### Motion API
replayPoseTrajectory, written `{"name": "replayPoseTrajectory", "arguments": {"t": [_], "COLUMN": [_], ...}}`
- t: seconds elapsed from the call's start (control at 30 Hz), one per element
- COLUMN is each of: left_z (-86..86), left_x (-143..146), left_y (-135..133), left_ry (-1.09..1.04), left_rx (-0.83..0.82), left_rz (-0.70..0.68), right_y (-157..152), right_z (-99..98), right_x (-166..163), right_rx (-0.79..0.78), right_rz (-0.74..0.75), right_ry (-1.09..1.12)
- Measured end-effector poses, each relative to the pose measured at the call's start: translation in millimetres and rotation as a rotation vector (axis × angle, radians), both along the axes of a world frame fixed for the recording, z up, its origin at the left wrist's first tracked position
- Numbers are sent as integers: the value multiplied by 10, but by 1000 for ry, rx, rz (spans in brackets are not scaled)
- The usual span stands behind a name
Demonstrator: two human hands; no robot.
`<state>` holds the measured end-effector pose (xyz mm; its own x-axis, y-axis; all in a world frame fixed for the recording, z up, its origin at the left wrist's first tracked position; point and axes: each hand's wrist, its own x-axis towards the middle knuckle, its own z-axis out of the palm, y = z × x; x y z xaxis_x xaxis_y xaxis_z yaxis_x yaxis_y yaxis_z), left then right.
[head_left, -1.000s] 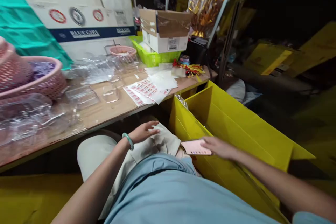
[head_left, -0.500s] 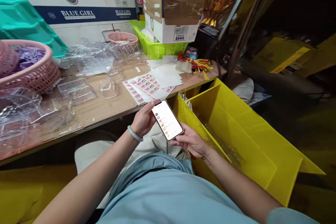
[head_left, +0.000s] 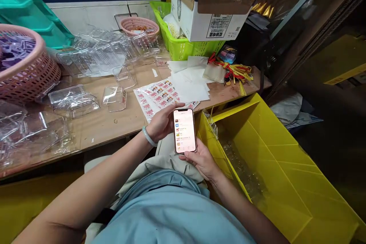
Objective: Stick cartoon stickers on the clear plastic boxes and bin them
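A lit smartphone (head_left: 185, 131) is held upright over my lap, its pale screen showing a list with small coloured icons. My right hand (head_left: 200, 158) grips its lower right corner, the thumb over the bottom edge and the fingers partly hidden behind. Along the upper left side lies my left hand (head_left: 163, 122), with its thumb stretched past the phone's top and its other fingers largely hidden by the phone. A pale green bangle (head_left: 149, 137) circles my left wrist. Just beyond the phone, printed sticker sheets (head_left: 160, 95) and blank white sheets (head_left: 191, 84) lie on the table.
Clear plastic cases (head_left: 71, 99) cover much of the cardboard-topped table (head_left: 100, 129). A pink basket (head_left: 25, 65) with purple pieces stands left; a green basket (head_left: 194, 49) carrying a carton (head_left: 214, 23) stands at the back. To my right is a large yellow box (head_left: 274, 152).
The phone has turned from slanted to nearly upright and shifted slightly right in view. My left thumb now reaches over its top. My view has moved closer to the table.
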<state>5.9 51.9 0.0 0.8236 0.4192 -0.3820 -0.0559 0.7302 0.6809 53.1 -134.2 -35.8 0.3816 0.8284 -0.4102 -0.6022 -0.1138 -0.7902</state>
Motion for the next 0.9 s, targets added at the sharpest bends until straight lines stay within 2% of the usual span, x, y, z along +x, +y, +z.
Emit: {"name": "replayPoseTrajectory", "arguments": {"t": [0.2, 0.27, 0.37, 0.43, 0.53, 0.9], "left_z": [-3, -18, -57, -78, -74, 5], "left_x": [179, 215, 234, 220, 178, 55], "left_y": [20, 17, 6, -13, -49, -41], "left_ry": [5, 13, 27, 29, 14, -15], "left_rx": [-59, -61, -32, -5, 23, 33], "left_rz": [-8, 8, 25, 20, 46, 138], "right_y": [57, 57, 84, 133, 239, 496], "right_z": [-91, -90, -61, -34, 4, 147], "right_x": [96, 124, 146, 149, 143, 64], "right_rx": [-108, -128, -138, -154, -189, -338], "right_rz": [-136, -169, -241, -238, -207, -177], "right_ry": [-37, -174, -530, -753, -959, -1198]}}
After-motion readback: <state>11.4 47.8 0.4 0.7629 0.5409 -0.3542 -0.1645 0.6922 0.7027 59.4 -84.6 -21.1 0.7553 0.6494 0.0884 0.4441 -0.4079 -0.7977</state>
